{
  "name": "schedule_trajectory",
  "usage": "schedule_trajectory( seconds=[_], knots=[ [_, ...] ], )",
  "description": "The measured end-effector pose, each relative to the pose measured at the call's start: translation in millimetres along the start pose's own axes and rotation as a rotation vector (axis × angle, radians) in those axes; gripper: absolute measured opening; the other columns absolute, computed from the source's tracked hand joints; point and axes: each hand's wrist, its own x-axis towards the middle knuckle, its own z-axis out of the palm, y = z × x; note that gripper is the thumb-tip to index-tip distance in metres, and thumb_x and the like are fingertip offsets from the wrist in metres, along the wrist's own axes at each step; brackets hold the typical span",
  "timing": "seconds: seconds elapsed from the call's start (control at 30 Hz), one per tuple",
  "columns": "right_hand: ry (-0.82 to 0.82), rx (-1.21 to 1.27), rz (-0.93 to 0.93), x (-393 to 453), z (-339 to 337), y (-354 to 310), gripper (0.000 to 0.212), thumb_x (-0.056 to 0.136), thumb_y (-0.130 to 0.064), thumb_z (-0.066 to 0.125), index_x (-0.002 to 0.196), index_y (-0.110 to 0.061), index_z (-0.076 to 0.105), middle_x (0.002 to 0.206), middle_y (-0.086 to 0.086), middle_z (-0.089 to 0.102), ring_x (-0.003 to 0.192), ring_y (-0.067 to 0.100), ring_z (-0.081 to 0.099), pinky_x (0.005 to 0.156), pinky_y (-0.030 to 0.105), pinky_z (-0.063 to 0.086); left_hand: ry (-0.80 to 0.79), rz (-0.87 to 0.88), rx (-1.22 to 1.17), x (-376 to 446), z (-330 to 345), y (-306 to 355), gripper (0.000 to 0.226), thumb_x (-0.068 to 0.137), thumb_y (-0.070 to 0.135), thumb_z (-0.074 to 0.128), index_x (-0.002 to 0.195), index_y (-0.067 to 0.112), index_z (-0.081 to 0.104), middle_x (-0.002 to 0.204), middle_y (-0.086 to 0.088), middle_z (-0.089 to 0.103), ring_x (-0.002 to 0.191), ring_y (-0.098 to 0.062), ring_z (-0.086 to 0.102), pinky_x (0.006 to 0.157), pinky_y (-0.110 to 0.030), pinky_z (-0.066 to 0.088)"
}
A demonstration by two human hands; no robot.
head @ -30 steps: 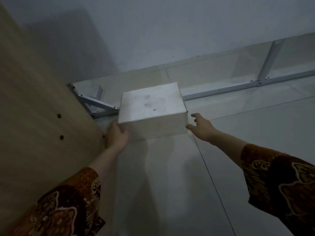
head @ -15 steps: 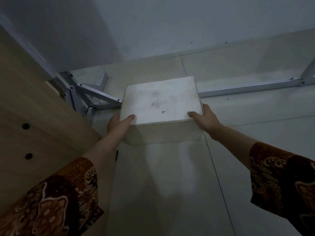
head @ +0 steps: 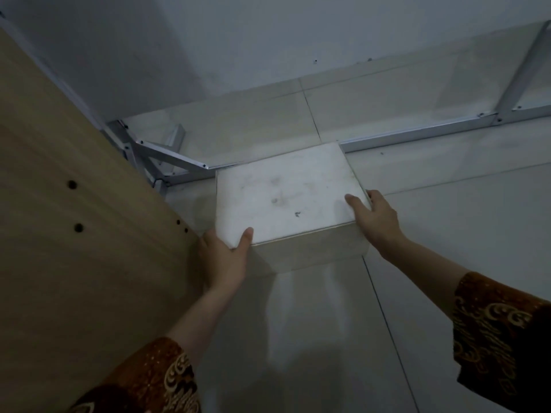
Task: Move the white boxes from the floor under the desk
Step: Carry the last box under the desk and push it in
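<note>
In the head view, a white box sits between the person's two hands, low over a pale tiled floor. Whether its underside touches the tiles or is just clear of them cannot be told from this angle.

The left hand grips the box's near left corner: the thumb lies on the top face, the palm presses the left side, and the other fingers are hidden behind the box. The right hand clasps the right edge, thumb laid flat on the top face, fingers curled round the right side. Both hands are partly closed on the box and hold it from opposite sides.

The top face of the box shows a few faint smudges and one small dark mark toward the right hand.

To the left of the left hand, a light wooden panel with several round holes fills that side of the view. Beyond the hands, past the far edge of the box, a grey metal frame runs along the floor, with angled braces behind the left hand and an upright far off past the right hand. A plain white wall rises behind the frame.

Both forearms emerge from wide brown patterned sleeves at the bottom of the view.
</note>
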Motion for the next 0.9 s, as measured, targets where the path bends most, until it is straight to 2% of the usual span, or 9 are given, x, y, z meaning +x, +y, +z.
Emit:
schedule_trajectory(
  seconds=[0.13,0.23,0.37,0.43,0.53,0.6,0.67,0.77,0.9],
  knots=[
    [0.041,-0.003,0.026,-33.0,-18.8,14.5,0.043,0.091,-0.049,0.046,0.11,-0.011,0.056,0.101,0.004,0.057,0.092,0.022,0.053,0.079,0.032,0.04,-0.053,-0.022,-0.09,-38.6,-15.5,-15.6,0.085,0.061,0.062,0.069,0.12,0.005,0.05,0.118,-0.014,0.06,0.104,-0.033,0.06,0.086,-0.048,0.053],
    [0.06,-0.051,0.042,-53.1,-34.3,26.6,0.043,0.094,-0.049,0.039,0.097,-0.009,0.053,0.092,0.004,0.054,0.088,0.023,0.051,0.076,0.032,0.036,-0.085,-0.027,-0.084,-67.6,-27.6,-26.0,0.074,0.067,0.049,0.075,0.12,0.004,0.048,0.118,-0.011,0.057,0.103,-0.03,0.058,0.083,-0.041,0.052],
    [0.018,-0.088,0.13,-54.5,-49.6,25.5,0.047,0.093,-0.052,0.038,0.094,-0.007,0.054,0.096,0.008,0.053,0.09,0.026,0.049,0.077,0.033,0.034,-0.167,-0.111,-0.115,-72.1,-38.9,-24.9,0.053,0.079,0.039,0.069,0.115,0.006,0.049,0.106,-0.005,0.055,0.09,-0.021,0.054,0.064,-0.026,0.041],
    [-0.051,-0.053,0.189,-44.1,-51.4,19.8,0.048,0.092,-0.053,0.042,0.101,-0.008,0.055,0.105,0.011,0.054,0.095,0.027,0.05,0.082,0.035,0.039,-0.235,-0.169,-0.137,-57.9,-39.2,-21.6,0.054,0.082,0.043,0.064,0.119,0.006,0.049,0.108,-0.005,0.055,0.093,-0.022,0.054,0.075,-0.029,0.042],
    [-0.188,0.049,0.251,-30.3,-47.4,11.1,0.057,0.09,-0.051,0.048,0.124,-0.005,0.051,0.123,0.014,0.056,0.104,0.03,0.055,0.092,0.041,0.045,-0.331,-0.263,-0.266,-31.9,-31.1,-15.1,0.08,0.069,0.056,0.067,0.129,0.005,0.05,0.126,-0.008,0.059,0.112,-0.028,0.058,0.098,-0.04,0.046],
    [-0.277,0.065,0.27,-24.9,-42.8,8.8,0.06,0.09,-0.048,0.051,0.131,-0.005,0.046,0.125,0.014,0.055,0.092,0.025,0.059,0.081,0.037,0.048,-0.37,-0.361,-0.366,-13.1,-21.4,-20.5,0.093,0.059,0.059,0.07,0.132,0.006,0.05,0.13,-0.01,0.059,0.115,-0.031,0.058,0.102,-0.045,0.045],
    [-0.348,0.104,0.32,-24.0,-41.9,7.8,0.06,0.089,-0.048,0.053,0.134,-0.009,0.043,0.118,0.009,0.056,0.08,0.018,0.059,0.064,0.031,0.047,-0.456,-0.423,-0.424,-7.8,-20.1,-18.6,0.08,0.065,0.056,0.069,0.128,0.009,0.054,0.126,-0.009,0.062,0.11,-0.03,0.062,0.099,-0.043,0.048],
    [-0.457,0.201,0.387,-19.4,-42.3,12.0,0.057,0.086,-0.048,0.057,0.132,-0.016,0.046,0.112,0.005,0.064,0.085,0.02,0.064,0.061,0.03,0.051,-0.614,-0.426,-0.509,-9.5,-21.8,-13.7,0.031,0.087,0.042,0.058,0.104,0.017,0.065,0.105,-0.006,0.07,0.092,-0.022,0.067,0.084,-0.035,0.053],
    [-0.51,0.186,0.345,-23.6,-45.3,10.5,0.043,0.087,-0.04,0.06,0.125,-0.022,0.05,0.095,-0.002,0.066,0.08,0.017,0.065,0.049,0.023,0.053,-0.655,-0.443,-0.551,-17.0,-22.9,-13.6,0.03,0.085,0.04,0.061,0.102,0.016,0.067,0.089,-0.001,0.077,0.083,-0.018,0.072,0.077,-0.033,0.056]
  ],
)
